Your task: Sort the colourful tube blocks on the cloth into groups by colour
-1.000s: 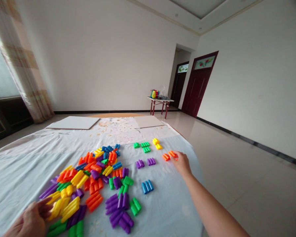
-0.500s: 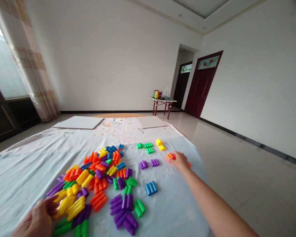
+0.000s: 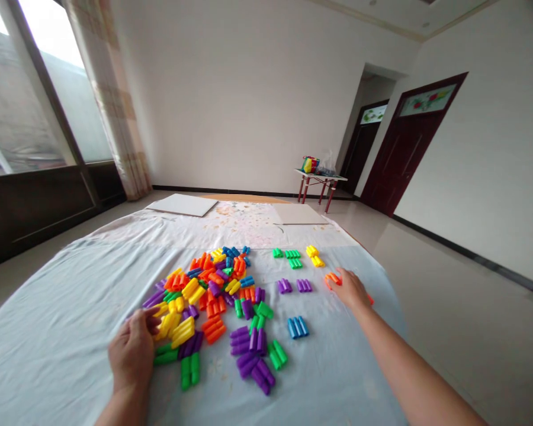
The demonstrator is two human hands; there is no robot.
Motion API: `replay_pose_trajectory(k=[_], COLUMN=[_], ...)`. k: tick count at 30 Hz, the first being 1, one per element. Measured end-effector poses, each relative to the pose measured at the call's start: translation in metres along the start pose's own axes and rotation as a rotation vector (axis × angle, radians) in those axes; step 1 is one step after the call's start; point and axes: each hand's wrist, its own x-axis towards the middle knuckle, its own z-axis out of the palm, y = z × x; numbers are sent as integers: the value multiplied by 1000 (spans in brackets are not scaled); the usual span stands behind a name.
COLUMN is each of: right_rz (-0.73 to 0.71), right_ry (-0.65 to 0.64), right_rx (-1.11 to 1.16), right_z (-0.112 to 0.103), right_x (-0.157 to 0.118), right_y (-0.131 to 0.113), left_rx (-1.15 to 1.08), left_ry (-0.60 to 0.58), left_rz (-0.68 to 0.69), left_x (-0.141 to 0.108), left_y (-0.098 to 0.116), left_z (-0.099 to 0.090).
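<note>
A heap of bullet-shaped plastic building blocks in yellow, orange, purple, green and blue [image 3: 204, 296] lies on the cloth-covered table. My left hand [image 3: 133, 346] is at the heap's left edge, its fingers closed on a yellow block [image 3: 160, 309]. Over on the right, my right hand [image 3: 353, 291] has its fingertips around an orange block [image 3: 332, 280] at the tabletop. Another orange piece [image 3: 370, 299] shows partly behind that wrist. Near it lie purple blocks [image 3: 304, 286], green blocks [image 3: 293, 255], yellow blocks [image 3: 314, 256] and a blue block [image 3: 297, 327], grouped by colour.
Two flat boards, a white one [image 3: 184, 205] and a beige one [image 3: 299, 214], lie at the table's far side. Beyond stands a small side table [image 3: 322, 176] with a colourful bag [image 3: 310, 164]. The tablecloth [image 3: 62, 319] reaches the rounded table edge.
The camera view has shifted, so the whole scene sits further right and more of the left forearm shows. Both hands stay at the same blocks.
</note>
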Motion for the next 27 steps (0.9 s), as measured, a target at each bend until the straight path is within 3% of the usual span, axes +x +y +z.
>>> replay_pose_trajectory(k=[4,9,12,15,19,27], right_rz=[-232,-519,-609,-642,-632,-631], right_ry=[165,-71,-190,-251,-278,-304], right_rx=[278,540,588,564,502,436], right_z=[0,5,12,22,31,18], right_x=[-19,-61,-79,-89,-94,-98], right_y=[-48,-136,-170,-183,-182,-191], left_rx=[-66,-82,-93,-108,-125,-121], left_ry=[-18,-21,-21,-25,-30,-47], left_rz=[-100,-104,-110,-112,-112,-119], left_x=[-1,-5,-7,-7,-8,-10], left_y=[0,6,10,12,11,15], left_z=[0,0,-1,-1,0,1])
